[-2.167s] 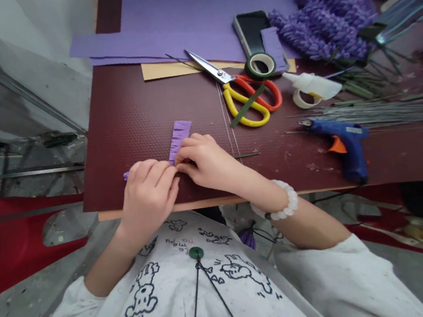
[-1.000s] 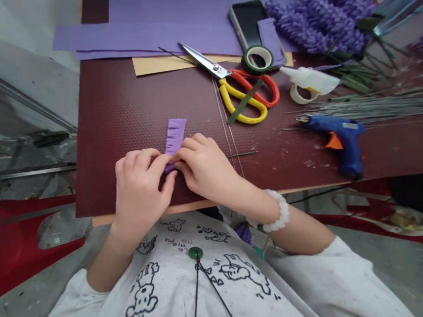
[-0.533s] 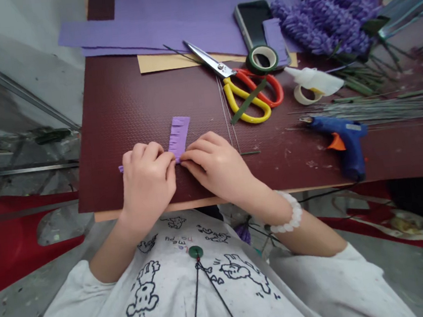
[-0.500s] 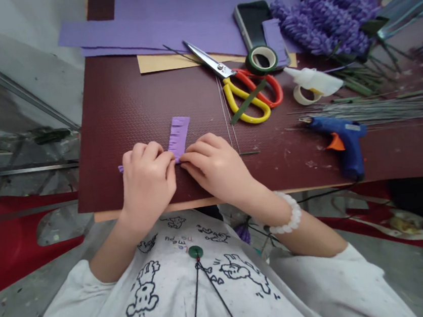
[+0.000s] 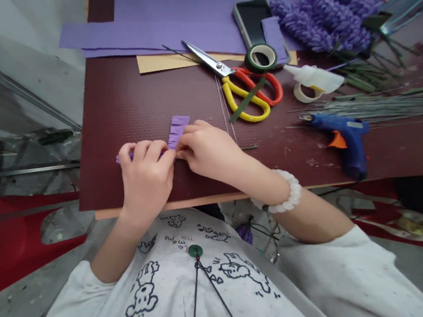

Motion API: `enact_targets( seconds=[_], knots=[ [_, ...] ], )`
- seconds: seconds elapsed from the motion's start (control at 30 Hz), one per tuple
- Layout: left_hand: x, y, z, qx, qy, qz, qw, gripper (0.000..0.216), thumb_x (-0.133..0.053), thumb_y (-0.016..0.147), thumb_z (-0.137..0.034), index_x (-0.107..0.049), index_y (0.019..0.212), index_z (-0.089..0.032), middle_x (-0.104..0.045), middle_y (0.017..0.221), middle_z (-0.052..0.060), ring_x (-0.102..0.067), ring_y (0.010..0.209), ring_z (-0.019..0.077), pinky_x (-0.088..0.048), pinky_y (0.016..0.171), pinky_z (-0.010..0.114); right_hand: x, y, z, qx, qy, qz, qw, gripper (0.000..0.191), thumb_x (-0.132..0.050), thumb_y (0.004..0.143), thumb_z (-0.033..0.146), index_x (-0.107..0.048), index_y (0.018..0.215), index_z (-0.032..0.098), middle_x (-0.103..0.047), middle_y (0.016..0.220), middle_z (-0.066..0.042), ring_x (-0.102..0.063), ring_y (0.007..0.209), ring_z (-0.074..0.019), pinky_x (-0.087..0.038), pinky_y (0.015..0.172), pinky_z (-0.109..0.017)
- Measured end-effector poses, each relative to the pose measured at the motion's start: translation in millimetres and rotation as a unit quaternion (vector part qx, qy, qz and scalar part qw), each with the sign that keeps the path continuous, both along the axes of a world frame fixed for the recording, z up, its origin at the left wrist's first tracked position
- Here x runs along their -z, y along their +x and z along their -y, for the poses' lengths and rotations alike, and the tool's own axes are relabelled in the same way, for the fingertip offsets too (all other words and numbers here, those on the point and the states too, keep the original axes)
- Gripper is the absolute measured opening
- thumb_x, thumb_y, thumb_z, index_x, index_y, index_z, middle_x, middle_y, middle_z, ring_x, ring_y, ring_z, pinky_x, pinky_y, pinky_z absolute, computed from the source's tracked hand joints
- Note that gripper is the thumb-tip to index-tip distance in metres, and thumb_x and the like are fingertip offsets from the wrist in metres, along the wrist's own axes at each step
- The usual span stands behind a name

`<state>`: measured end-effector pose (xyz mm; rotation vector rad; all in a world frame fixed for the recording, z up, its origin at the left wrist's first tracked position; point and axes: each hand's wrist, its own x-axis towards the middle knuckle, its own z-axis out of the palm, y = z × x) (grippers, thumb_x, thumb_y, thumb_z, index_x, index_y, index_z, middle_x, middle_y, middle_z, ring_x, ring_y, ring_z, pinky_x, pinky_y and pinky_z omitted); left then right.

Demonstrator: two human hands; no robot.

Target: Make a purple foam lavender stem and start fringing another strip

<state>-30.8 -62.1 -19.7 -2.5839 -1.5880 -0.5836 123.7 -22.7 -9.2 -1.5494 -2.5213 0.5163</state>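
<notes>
On the dark red table (image 5: 124,97), near its front edge, lies a fringed purple strip (image 5: 178,129), its near end pinched by the left hand (image 5: 146,173) and right hand (image 5: 210,151); scissors (image 5: 227,89) lie beyond.

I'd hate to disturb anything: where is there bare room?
Dark-red tabletop is bare between the flat beige paper and left hand. A smaller patch lies between the right hand and blue plastic glue gun. Upper right is crowded: green tape roll, white plastic bottle, purple flowers.

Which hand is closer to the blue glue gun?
Right. The right hand is to the left of the blue glue gun, not touching it; the left hand is farther left.
</notes>
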Motion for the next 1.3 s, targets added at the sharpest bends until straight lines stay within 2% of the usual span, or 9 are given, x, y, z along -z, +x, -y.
enact_targets(
  seconds=[0.13, 0.4, 0.57, 0.7, 0.87, 1.03, 1.1, 1.2, 1.3],
  knots=[
    [1.6, 1.7, -2.5, -0.006, -0.003, -0.017, 1.0, 0.02, -0.045, 0.092, -0.022, -0.065, 0.088, -0.021, -0.068, 0.096, 0.004, -0.053, 0.091, 0.0232, -0.036, 0.086, 0.044, 0.6, 1.7, 2.5, 0.023, -0.013, -0.016, 1.0, 0.011, -0.058, 0.084, 0.018, -0.069, 0.08, 0.015, -0.067, 0.087, -0.008, -0.052, 0.083, -0.0211, -0.036, 0.07, -0.033],
    [-10.4, 12.8, -9.4, -0.051, -0.087, -0.077, 0.992, 0.024, -0.043, 0.089, -0.018, -0.067, 0.088, -0.016, -0.067, 0.093, 0.009, -0.054, 0.089, 0.0281, -0.037, 0.075, 0.044, 18.5, 8.0, 22.1, -0.048, 0.207, 0.015, 0.977, 0.027, -0.044, 0.094, 0.024, -0.067, 0.082, 0.016, -0.064, 0.084, -0.007, -0.047, 0.079, -0.0198, -0.032, 0.069, -0.034],
    [-17.2, 15.0, -18.3, -0.078, -0.14, -0.08, 0.984, 0.025, -0.044, 0.089, -0.02, -0.068, 0.087, -0.015, -0.068, 0.094, 0.009, -0.056, 0.09, 0.0289, -0.036, 0.072, 0.043, 22.5, 7.6, 20.3, -0.057, 0.267, 0.028, 0.962, 0.028, -0.043, 0.094, 0.021, -0.066, 0.078, 0.018, -0.064, 0.079, -0.004, -0.044, 0.08, -0.0193, -0.029, 0.081, -0.037],
    [-18.0, 9.0, -23.1, -0.049, -0.139, -0.067, 0.987, 0.024, -0.046, 0.088, -0.022, -0.069, 0.086, -0.016, -0.068, 0.096, 0.008, -0.055, 0.091, 0.0277, -0.036, 0.073, 0.043, 19.9, 6.5, 15.9, -0.052, 0.211, 0.013, 0.976, 0.027, -0.046, 0.092, 0.021, -0.066, 0.076, 0.017, -0.064, 0.08, -0.006, -0.046, 0.082, -0.0201, -0.028, 0.078, -0.037],
    [-15.2, -4.9, -22.4, 0.006, -0.085, -0.033, 0.996, 0.022, -0.049, 0.089, -0.026, -0.071, 0.091, -0.021, -0.068, 0.094, 0.004, -0.054, 0.091, 0.0238, -0.035, 0.079, 0.042, 8.3, 3.5, -4.0, -0.003, 0.038, -0.033, 0.999, 0.014, -0.056, 0.083, 0.018, -0.069, 0.077, 0.016, -0.066, 0.082, -0.007, -0.051, 0.082, -0.0211, -0.029, 0.069, -0.034],
    [-9.7, -7.8, -23.0, 0.04, -0.041, -0.047, 0.997, 0.025, -0.048, 0.091, -0.03, -0.071, 0.086, -0.022, -0.069, 0.093, 0.004, -0.053, 0.089, 0.023, -0.035, 0.079, 0.042, 0.4, 5.7, -19.4, 0.017, -0.117, -0.069, 0.991, 0.01, -0.061, 0.079, 0.021, -0.068, 0.072, 0.017, -0.065, 0.069, -0.002, -0.052, 0.066, -0.0151, -0.031, 0.063, -0.029],
    [-8.9, -5.4, -24.8, 0.041, -0.041, -0.054, 0.997, 0.027, -0.047, 0.091, -0.028, -0.071, 0.083, -0.021, -0.069, 0.091, 0.004, -0.053, 0.088, 0.0233, -0.035, 0.079, 0.043, 2.0, 7.8, -14.6, 0.011, -0.081, -0.076, 0.994, 0.009, -0.061, 0.08, 0.022, -0.069, 0.077, 0.017, -0.066, 0.074, -0.003, -0.054, 0.07, -0.016, -0.032, 0.065, -0.029],
    [-11.3, -1.4, -29.7, 0.021, -0.084, -0.046, 0.995, 0.023, -0.051, 0.089, -0.026, -0.072, 0.083, -0.02, -0.069, 0.089, 0.005, -0.054, 0.088, 0.0238, -0.036, 0.076, 0.042, 7.6, 10.9, -0.2, -0.012, 0.075, -0.035, 0.997, 0.013, -0.058, 0.085, 0.024, -0.068, 0.085, 0.016, -0.067, 0.087, -0.008, -0.054, 0.083, -0.0205, -0.032, 0.07, -0.032],
    [-16.2, 0.7, -38.4, -0.011, -0.154, -0.029, 0.988, 0.02, -0.054, 0.085, -0.026, -0.073, 0.082, -0.019, -0.069, 0.091, 0.005, -0.055, 0.088, 0.024, -0.037, 0.074, 0.04, 13.6, 12.2, 10.1, -0.078, 0.197, 0.011, 0.977, 0.019, -0.052, 0.09, 0.024, -0.068, 0.084, 0.016, -0.066, 0.086, -0.008, -0.051, 0.083, -0.0217, -0.031, 0.071, -0.034]
  ],
)
